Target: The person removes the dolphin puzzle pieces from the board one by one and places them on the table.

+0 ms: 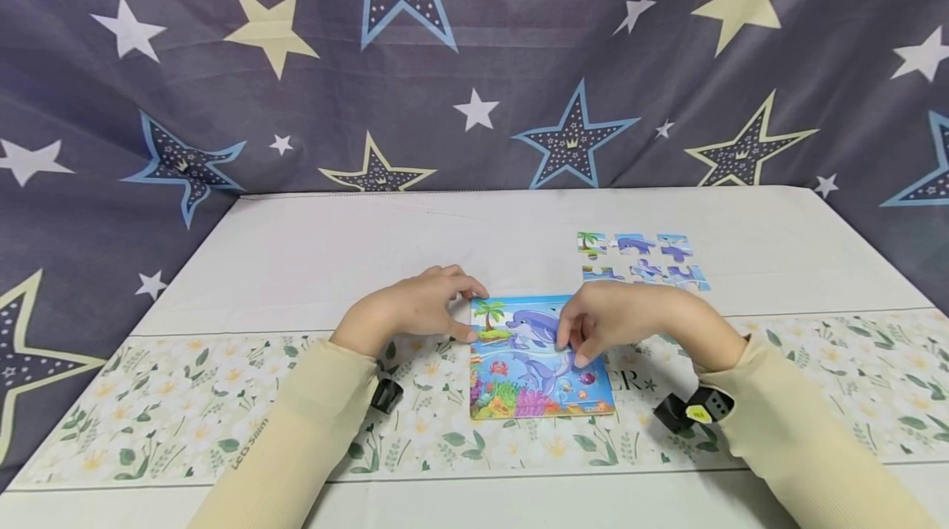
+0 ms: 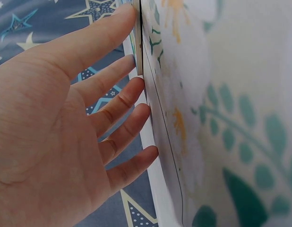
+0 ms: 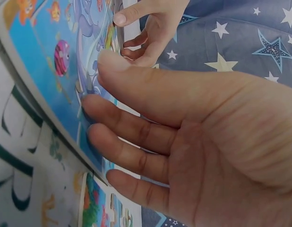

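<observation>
A dolphin jigsaw board (image 1: 511,397) lies flat on the tablecloth between the hands. My left hand (image 1: 430,302) touches its left edge with thumb and forefinger spread apart; in the left wrist view the other fingers (image 2: 122,106) are extended and hold nothing. Over the board's right half, my right hand (image 1: 619,315) has thumb and fingertips bent together at a puzzle piece (image 3: 91,80) by the dolphin picture. The right forefinger is hidden behind the thumb in the right wrist view, and the fingers cover much of that piece.
Several loose puzzle pieces (image 1: 643,245) lie in two rows beyond the right hand, with dolphin and palm pictures. A floral runner (image 1: 415,438) crosses the white table (image 1: 356,257). Behind it hangs a dark curtain (image 1: 445,67) with stars.
</observation>
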Available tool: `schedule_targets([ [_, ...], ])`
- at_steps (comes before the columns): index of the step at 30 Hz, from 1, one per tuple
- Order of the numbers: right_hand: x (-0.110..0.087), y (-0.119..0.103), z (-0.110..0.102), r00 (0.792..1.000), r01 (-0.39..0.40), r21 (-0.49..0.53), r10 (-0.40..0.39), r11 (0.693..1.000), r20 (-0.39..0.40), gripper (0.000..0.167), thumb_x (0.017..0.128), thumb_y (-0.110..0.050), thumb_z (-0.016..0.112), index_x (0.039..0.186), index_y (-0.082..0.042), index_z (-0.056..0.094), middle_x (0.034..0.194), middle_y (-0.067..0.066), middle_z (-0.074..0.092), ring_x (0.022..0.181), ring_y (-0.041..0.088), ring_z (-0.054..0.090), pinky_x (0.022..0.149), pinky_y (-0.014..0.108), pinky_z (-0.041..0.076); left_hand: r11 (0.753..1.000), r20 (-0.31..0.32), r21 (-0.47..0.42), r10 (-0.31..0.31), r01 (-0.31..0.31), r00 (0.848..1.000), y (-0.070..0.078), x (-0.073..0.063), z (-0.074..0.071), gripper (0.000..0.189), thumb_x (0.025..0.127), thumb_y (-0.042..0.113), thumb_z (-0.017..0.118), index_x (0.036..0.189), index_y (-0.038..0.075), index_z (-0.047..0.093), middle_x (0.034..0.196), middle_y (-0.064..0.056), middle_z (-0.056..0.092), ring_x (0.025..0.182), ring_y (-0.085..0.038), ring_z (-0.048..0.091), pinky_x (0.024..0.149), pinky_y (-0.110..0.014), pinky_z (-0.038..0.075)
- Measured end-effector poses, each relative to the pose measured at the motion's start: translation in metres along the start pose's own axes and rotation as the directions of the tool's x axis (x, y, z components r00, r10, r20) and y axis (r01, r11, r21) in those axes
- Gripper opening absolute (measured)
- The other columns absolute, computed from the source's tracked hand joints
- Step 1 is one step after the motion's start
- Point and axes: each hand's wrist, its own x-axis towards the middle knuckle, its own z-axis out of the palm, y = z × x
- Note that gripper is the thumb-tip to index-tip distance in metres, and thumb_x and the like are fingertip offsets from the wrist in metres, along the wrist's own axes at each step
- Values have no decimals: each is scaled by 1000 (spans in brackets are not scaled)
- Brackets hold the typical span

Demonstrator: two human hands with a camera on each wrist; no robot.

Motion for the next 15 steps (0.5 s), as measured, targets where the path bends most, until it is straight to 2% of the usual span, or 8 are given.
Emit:
schedule_targets([
  [7, 1, -1, 2, 1000, 19, 5, -19, 1000, 18, 17, 83, -6, 79, 99, -9, 72, 80, -4, 63, 71, 12, 57, 65, 28, 50, 1000, -1, 1, 13, -13, 1000, -1, 1, 0, 57, 88, 36, 77, 138, 20, 57, 125, 0, 53, 122, -23, 45, 104, -45, 39],
  [15, 4, -3, 8, 1000, -21, -37, 21, 999, 17, 24, 78, -10, 84, 97, -14, 69, 86, -1, 59, 76, 13, 53, 69, 29, 48, 1000, 0, -2, 13, -13, 1000, -1, 1, 0, 57, 88, 35, 77, 138, 19, 57, 125, 0, 53, 122, -23, 45, 104, -45, 39],
])
